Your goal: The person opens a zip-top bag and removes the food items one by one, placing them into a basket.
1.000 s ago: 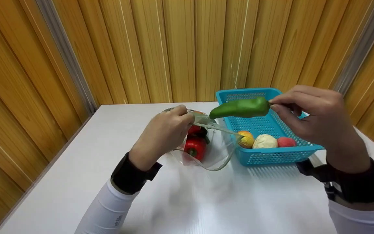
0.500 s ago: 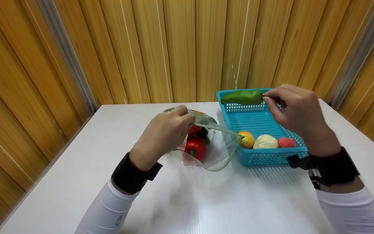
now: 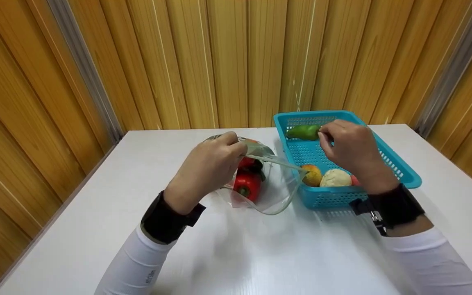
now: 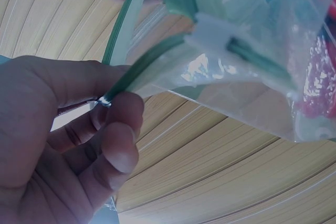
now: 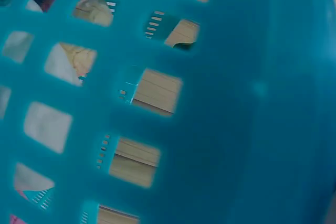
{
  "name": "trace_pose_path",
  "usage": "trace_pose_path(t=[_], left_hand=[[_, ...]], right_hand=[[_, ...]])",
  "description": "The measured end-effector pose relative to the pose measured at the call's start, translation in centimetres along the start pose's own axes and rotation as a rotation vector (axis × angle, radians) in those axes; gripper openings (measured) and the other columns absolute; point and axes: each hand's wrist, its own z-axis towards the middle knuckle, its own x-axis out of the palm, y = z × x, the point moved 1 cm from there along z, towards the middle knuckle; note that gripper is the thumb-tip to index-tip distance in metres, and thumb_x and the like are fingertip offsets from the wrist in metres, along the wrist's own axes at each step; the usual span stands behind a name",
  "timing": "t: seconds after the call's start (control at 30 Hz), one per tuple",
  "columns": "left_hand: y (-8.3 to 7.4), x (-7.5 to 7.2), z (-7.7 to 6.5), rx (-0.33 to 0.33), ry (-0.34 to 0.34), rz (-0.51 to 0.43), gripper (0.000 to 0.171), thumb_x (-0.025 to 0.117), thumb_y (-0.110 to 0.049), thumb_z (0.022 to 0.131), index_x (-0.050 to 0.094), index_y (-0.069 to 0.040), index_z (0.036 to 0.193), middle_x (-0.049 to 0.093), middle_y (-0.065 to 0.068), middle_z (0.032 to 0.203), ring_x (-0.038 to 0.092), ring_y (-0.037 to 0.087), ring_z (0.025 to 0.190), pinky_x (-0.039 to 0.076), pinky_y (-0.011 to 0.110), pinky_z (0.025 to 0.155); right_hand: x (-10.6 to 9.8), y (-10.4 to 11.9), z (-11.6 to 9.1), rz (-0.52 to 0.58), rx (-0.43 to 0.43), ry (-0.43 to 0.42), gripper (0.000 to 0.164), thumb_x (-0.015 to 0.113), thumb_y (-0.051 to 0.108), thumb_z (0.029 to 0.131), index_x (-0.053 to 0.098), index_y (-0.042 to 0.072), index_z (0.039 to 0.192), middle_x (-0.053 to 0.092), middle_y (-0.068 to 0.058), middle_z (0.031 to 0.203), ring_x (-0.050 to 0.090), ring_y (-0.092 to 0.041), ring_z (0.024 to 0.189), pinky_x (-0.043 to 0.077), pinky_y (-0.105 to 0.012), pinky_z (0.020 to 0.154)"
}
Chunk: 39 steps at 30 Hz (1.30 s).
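My left hand (image 3: 213,164) pinches the green zip edge of a clear zip bag (image 3: 275,192), holding its mouth wide. Inside the bag lie a red bell pepper (image 3: 246,186) and other red and dark produce. In the left wrist view, thumb and fingertips grip the zip strip (image 4: 149,59). My right hand (image 3: 348,143) is over the blue basket (image 3: 344,190), pinching the stem end of a long green pepper (image 3: 303,132) low at the basket's far end. The basket's wall (image 5: 236,103) fills the right wrist view and hides that hand there.
Along the near side of the basket sit a yellow-orange fruit (image 3: 312,176), a cream-coloured round item (image 3: 336,178) and a red item (image 3: 355,180) partly behind my right wrist. The white table (image 3: 236,254) meets wood-panelled walls (image 3: 228,61) behind.
My right hand has carried the green pepper left, then down into the far end of the basket. The left hand and the bag have stayed put.
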Motion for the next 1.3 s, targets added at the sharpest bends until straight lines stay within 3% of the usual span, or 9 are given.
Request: trace_pose_path(t=[0.1, 0.3, 0.43, 0.57, 0.73, 0.97, 1.13, 1.3], left_hand=[[0.0, 0.0, 0.1, 0.004, -0.001, -0.005, 0.01, 0.062, 0.003, 0.089, 0.067, -0.006, 0.087, 0.06, 0.009, 0.082, 0.063, 0.022, 0.065, 0.056, 0.029, 0.06], [0.0, -0.1, -0.1, -0.008, 0.009, -0.03, 0.011, 0.062, 0.004, 0.089, 0.069, -0.006, 0.089, 0.061, 0.009, 0.083, 0.063, 0.021, 0.066, 0.057, 0.029, 0.061], [0.0, -0.1, -0.1, -0.014, 0.019, -0.029, 0.012, 0.062, 0.004, 0.089, 0.07, -0.006, 0.09, 0.062, 0.009, 0.084, 0.064, 0.021, 0.067, 0.058, 0.029, 0.062], [-0.1, -0.1, -0.1, -0.016, 0.026, -0.019, 0.012, 0.062, 0.003, 0.089, 0.07, -0.005, 0.091, 0.062, 0.01, 0.084, 0.065, 0.021, 0.067, 0.058, 0.029, 0.063], [0.0, -0.1, 0.0, -0.012, 0.029, -0.019, 0.012, 0.062, 0.003, 0.089, 0.07, -0.005, 0.091, 0.061, 0.01, 0.083, 0.064, 0.021, 0.067, 0.058, 0.028, 0.062], [0.1, 0.0, -0.1, -0.011, 0.023, -0.028, 0.011, 0.064, 0.003, 0.088, 0.07, -0.006, 0.09, 0.063, 0.01, 0.085, 0.064, 0.02, 0.068, 0.058, 0.028, 0.063], [0.1, 0.0, -0.1, -0.017, 0.025, -0.036, 0.01, 0.065, 0.003, 0.088, 0.07, -0.006, 0.091, 0.063, 0.01, 0.085, 0.064, 0.02, 0.069, 0.058, 0.028, 0.064], [0.0, -0.1, -0.1, -0.026, 0.044, -0.032, 0.01, 0.067, 0.001, 0.088, 0.072, -0.006, 0.094, 0.063, 0.01, 0.086, 0.065, 0.02, 0.07, 0.059, 0.028, 0.066]], right_hand=[[0.4, 0.0, -0.1, -0.007, 0.041, 0.045, 0.008, 0.068, 0.004, 0.086, 0.069, -0.003, 0.082, 0.066, -0.014, 0.071, 0.06, -0.026, 0.06, 0.053, -0.04, 0.053], [1.3, 0.3, -0.3, 0.009, 0.117, 0.216, 0.012, 0.066, 0.006, 0.087, 0.069, -0.002, 0.078, 0.064, -0.013, 0.068, 0.056, -0.024, 0.058, 0.052, -0.039, 0.055], [1.6, 0.3, -0.4, 0.052, 0.173, 0.371, 0.011, 0.063, 0.004, 0.086, 0.07, 0.0, 0.078, 0.066, -0.011, 0.072, 0.056, -0.022, 0.062, 0.052, -0.039, 0.059], [1.8, 0.2, -0.4, 0.115, 0.233, 0.554, 0.01, 0.065, 0.006, 0.088, 0.073, 0.0, 0.089, 0.073, -0.012, 0.084, 0.062, -0.021, 0.07, 0.056, -0.039, 0.065], [2.1, 0.4, -0.3, 0.226, 0.295, 0.748, 0.006, 0.068, 0.006, 0.09, 0.068, 0.004, 0.095, 0.07, -0.009, 0.087, 0.059, -0.019, 0.073, 0.054, -0.032, 0.062], [2.4, 0.9, -0.2, 0.313, 0.259, 0.919, 0.006, 0.068, 0.006, 0.091, 0.074, 0.006, 0.093, 0.069, -0.002, 0.082, 0.057, -0.017, 0.074, 0.051, -0.028, 0.063], [2.9, 1.0, -0.4, 0.348, 0.268, 1.041, 0.016, 0.066, 0.014, 0.093, 0.075, 0.009, 0.105, 0.064, -0.001, 0.079, 0.055, -0.018, 0.073, 0.046, -0.028, 0.06], [2.9, 0.8, -0.7, 0.339, 0.257, 1.088, 0.02, 0.063, 0.018, 0.096, 0.072, 0.009, 0.112, 0.061, -0.001, 0.083, 0.053, -0.02, 0.08, 0.044, -0.031, 0.068]])
